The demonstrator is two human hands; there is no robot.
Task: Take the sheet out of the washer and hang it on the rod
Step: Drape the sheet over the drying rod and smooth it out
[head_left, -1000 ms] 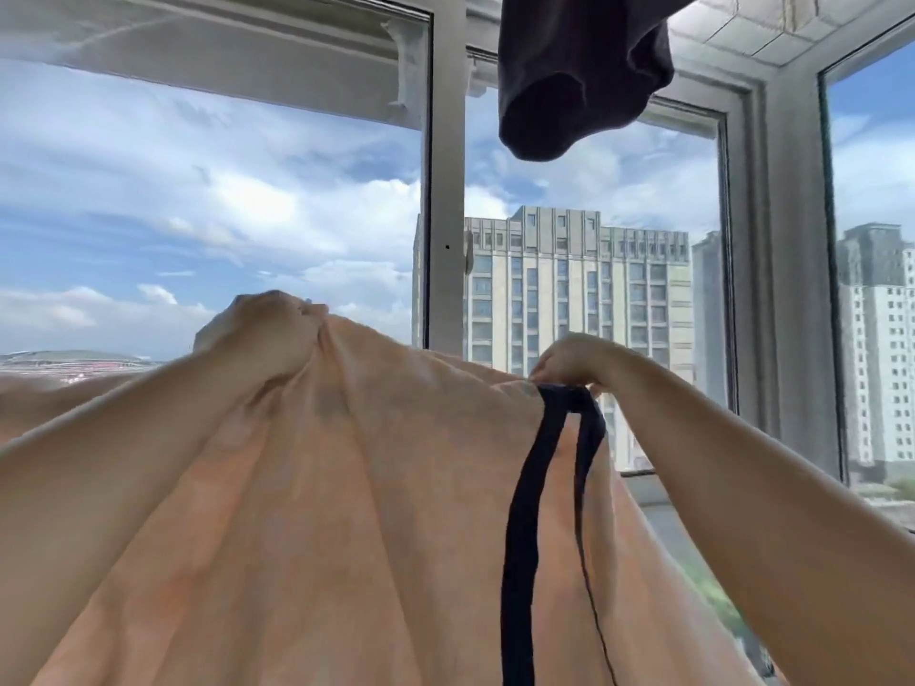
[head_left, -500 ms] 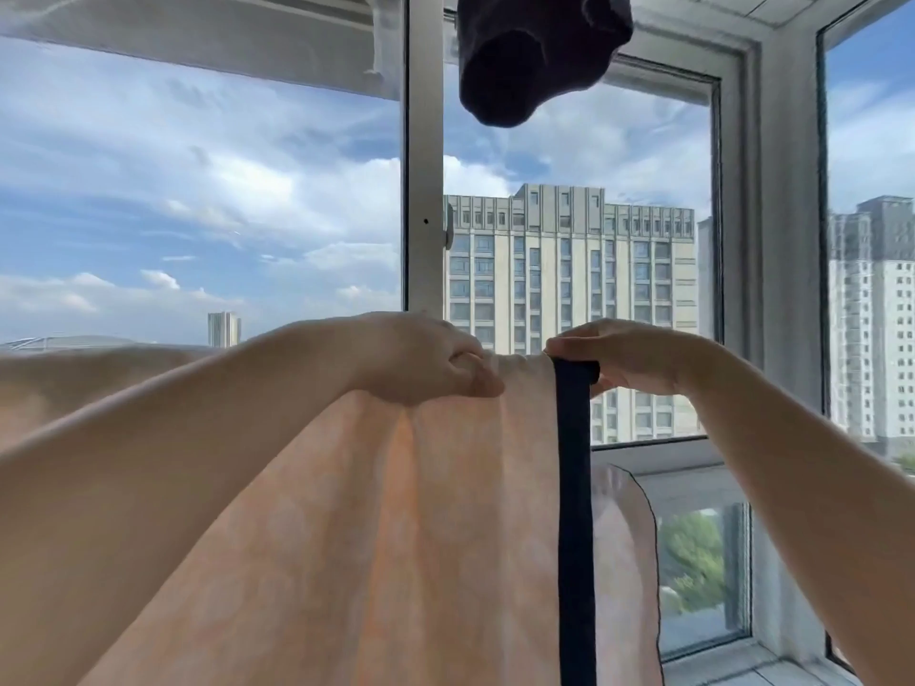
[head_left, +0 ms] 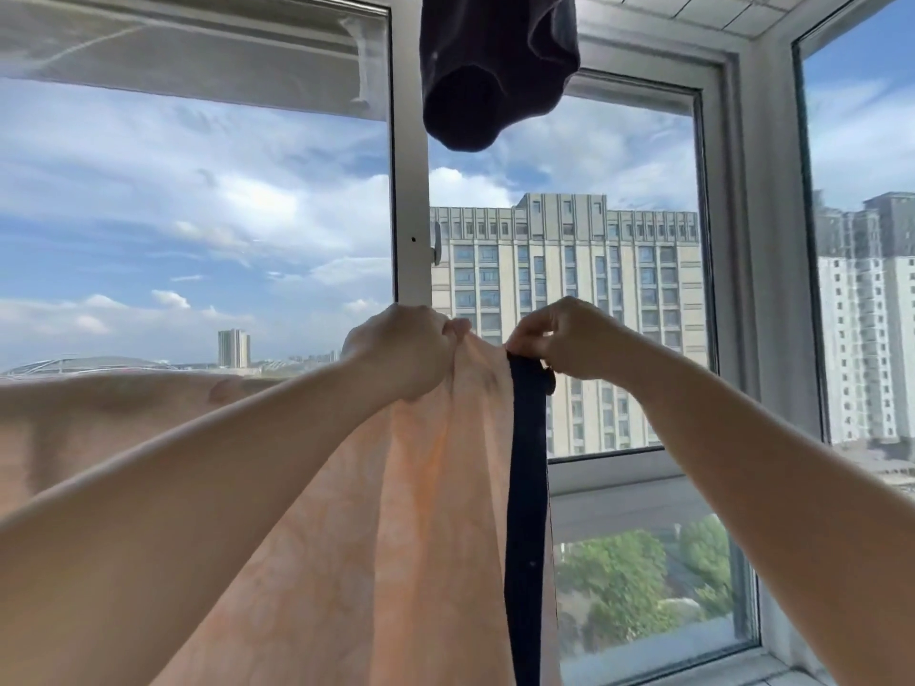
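We see a dark purple fabric garment [head_left: 497,66] hanging above the white metal window frame [head_left: 410,200], beige high-rise building [head_left: 564,309] beyond it.

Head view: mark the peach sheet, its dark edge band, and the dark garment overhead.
Peach sheet [head_left: 421,512], head view, hanging middle panel.
Dark edge band [head_left: 527,487], head view, mid-strip.
Dark garment [head_left: 490,76], head view, its centre.

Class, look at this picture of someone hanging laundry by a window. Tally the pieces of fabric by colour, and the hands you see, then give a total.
Peach fabric: 1, the sheet with its dark edge band
Dark fabric: 1, the garment hanging overhead
Hands: 2, the left hand and right hand, each with a grip on the sheet's top edge
Total: 4
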